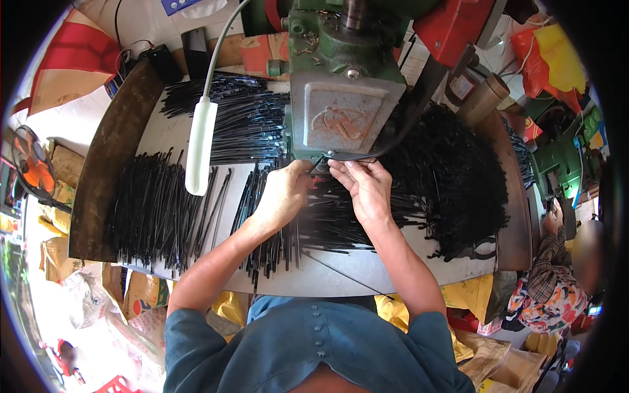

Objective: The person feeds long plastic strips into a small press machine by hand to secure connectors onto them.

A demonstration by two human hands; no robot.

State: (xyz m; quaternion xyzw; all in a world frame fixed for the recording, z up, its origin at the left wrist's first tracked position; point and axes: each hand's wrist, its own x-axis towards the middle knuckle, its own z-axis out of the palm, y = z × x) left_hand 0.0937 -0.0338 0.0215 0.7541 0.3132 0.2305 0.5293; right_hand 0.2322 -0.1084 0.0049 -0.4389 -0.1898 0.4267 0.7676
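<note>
My left hand (284,196) is closed at the foot of the green press machine (346,111), its fingertips pinching the end of a thin black rod (318,162). Close beside it my right hand (365,190) has thumb and fingers pressed together under the machine's front edge. What lies in those fingertips is too small to make out. A dark curved strip (409,108) runs down the machine's right side toward them. Beneath my wrists a pile of thin black rods (331,219) covers the metal worktable (341,268).
More black rods lie in bundles at left (154,213) and heaped at right (458,183). A white lamp (202,147) hangs left of the machine. The table's raised rim (105,177) curves around the left side. Another person (553,281) sits at far right, near a second green machine (557,164).
</note>
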